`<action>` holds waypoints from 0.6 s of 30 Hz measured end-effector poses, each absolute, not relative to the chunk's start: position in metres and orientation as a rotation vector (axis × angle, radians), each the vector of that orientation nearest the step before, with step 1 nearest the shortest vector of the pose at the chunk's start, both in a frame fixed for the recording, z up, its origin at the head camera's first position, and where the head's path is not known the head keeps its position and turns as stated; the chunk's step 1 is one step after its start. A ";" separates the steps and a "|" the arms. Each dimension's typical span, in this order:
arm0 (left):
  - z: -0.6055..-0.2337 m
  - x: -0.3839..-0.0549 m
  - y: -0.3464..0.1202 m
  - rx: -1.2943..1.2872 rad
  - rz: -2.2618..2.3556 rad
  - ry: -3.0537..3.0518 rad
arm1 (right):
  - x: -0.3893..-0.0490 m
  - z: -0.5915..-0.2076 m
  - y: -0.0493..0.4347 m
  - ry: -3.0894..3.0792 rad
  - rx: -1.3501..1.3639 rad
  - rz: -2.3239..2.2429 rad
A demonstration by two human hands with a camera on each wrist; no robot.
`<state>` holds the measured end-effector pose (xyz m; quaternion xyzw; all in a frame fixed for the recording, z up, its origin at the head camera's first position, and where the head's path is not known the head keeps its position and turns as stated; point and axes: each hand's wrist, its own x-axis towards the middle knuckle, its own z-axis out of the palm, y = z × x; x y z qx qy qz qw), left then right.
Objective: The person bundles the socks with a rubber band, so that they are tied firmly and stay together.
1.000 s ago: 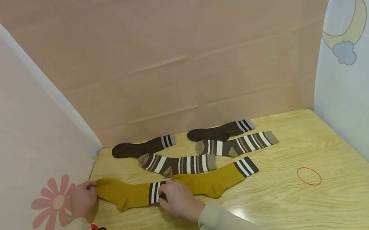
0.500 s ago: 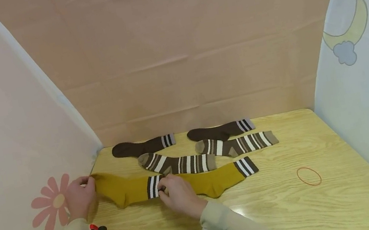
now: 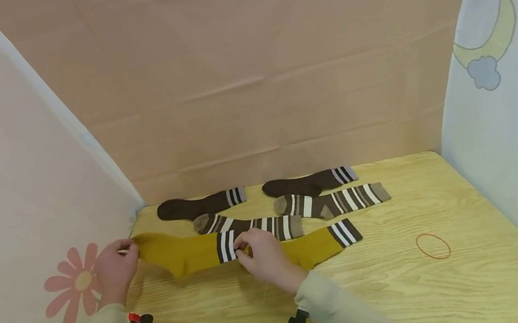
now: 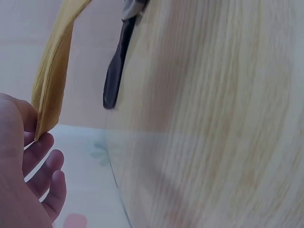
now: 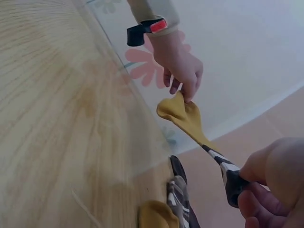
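A mustard sock [image 3: 182, 252] with a dark cuff and white stripes is stretched between both hands, lifted off the table. My left hand [image 3: 116, 270] pinches its toe end between thumb and forefinger; in the left wrist view the other fingers are loosely bent. The striped cuff is pinched by my right hand [image 3: 267, 257]. Beneath and to the right lies a second mustard sock [image 3: 312, 248], its toe part hidden behind the right hand and the raised sock. The raised sock also overlaps part of a brown striped sock [image 3: 287, 226] behind it.
Another brown striped sock [image 3: 348, 200] lies farther right. Two dark brown socks, one left [image 3: 199, 205] and one right [image 3: 299, 185], lie along the back edge. A red oval [image 3: 433, 246] marks the wooden table [image 3: 415, 295]. Cloth walls enclose the left, back and right.
Both hands have raised the left mustard sock from the table and shifted it a little back and to the right, over part of the second mustard sock. The other socks have stayed put.
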<state>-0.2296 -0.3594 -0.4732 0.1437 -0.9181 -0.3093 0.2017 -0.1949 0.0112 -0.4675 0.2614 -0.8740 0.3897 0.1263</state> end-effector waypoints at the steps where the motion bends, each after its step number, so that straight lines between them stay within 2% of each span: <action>1: -0.472 -0.230 -0.357 0.381 -0.866 -2.563 | -0.196 -0.466 0.014 -2.543 0.753 1.141; 18: -0.475 -0.234 -0.325 -0.097 -0.836 -2.546 | -0.207 -0.472 0.065 -2.525 0.625 1.243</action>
